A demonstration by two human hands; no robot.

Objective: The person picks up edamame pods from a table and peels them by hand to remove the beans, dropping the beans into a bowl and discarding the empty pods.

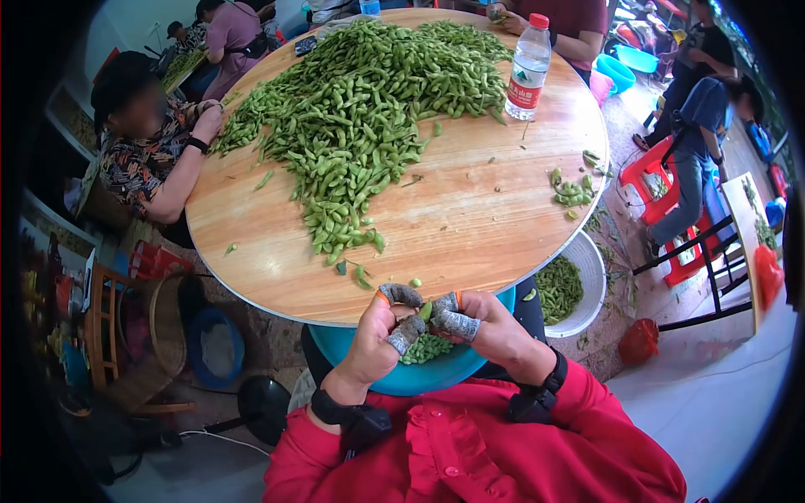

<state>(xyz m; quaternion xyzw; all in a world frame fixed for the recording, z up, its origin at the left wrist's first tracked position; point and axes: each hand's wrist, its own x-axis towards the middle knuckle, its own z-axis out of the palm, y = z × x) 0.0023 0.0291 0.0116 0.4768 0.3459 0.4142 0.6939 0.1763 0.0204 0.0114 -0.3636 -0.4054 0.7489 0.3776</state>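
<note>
Between my two hands, over a teal basin [335, 345], is a green soybean pod [425, 312]. My left hand [379, 331] pinches one side of it, with grey cloth covers on the thumb and a finger. On the other side my right hand [486, 323], with similar grey finger covers, is closed on the pod too. Shelled green beans [426, 348] lie in the basin below. A large heap of soybean pods [360, 109] covers much of the round wooden table [495, 193] in front of me, and a few loose pods lie near its close edge.
A water bottle [528, 67] with a red cap stands at the table's right. A small cluster of pods [573, 191] lies near the right edge. Below is a white basket [597, 281] holding pods. A person in a patterned shirt [138, 163] sits at the left; others are farther back.
</note>
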